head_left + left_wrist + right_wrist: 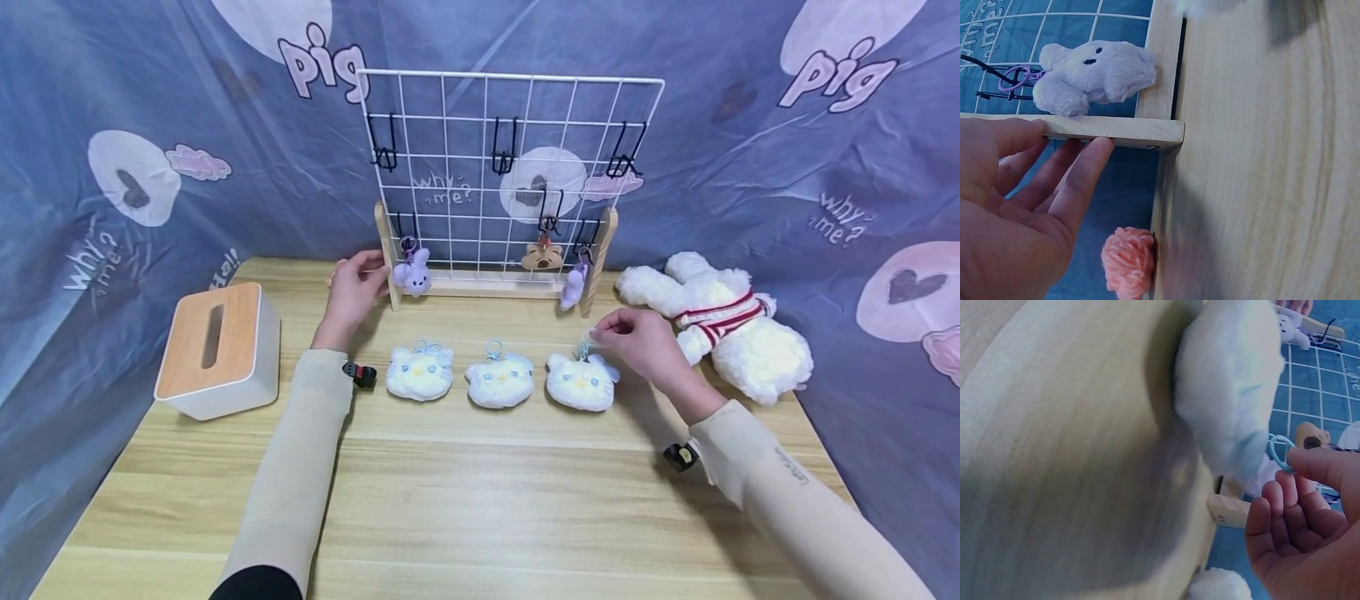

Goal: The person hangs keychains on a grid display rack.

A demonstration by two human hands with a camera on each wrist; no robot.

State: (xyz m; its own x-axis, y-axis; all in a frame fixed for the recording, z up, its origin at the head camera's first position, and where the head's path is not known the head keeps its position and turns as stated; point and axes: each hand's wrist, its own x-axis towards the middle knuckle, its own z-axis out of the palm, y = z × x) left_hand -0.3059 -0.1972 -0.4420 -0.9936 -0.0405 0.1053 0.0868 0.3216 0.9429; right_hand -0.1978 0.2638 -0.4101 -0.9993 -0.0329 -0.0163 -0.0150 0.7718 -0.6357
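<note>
In the head view my right hand (647, 343) pinches the blue key ring (1272, 450) of the rightmost white plush cat keychain (581, 385). In the right wrist view the plush hangs close over the table, its ring between thumb and forefinger. My left hand (356, 287) holds the wooden side post (1116, 128) of the white wire grid rack (510, 77), thumb on one side and fingers on the other. Beside that post a purple plush rabbit (414, 275) dangles from a black hook. Two more white plush cats, a middle one (500, 383) and a left one (420, 375), lie on the table.
A brown bear keychain (542, 256) and another purple plush (573, 286) hang low on the rack. Black hooks (504, 158) line its upper rows. A tissue box (247, 367) stands left, a large white plush toy (757, 358) right. Behind the left post sits a pink yarn ball (1127, 262).
</note>
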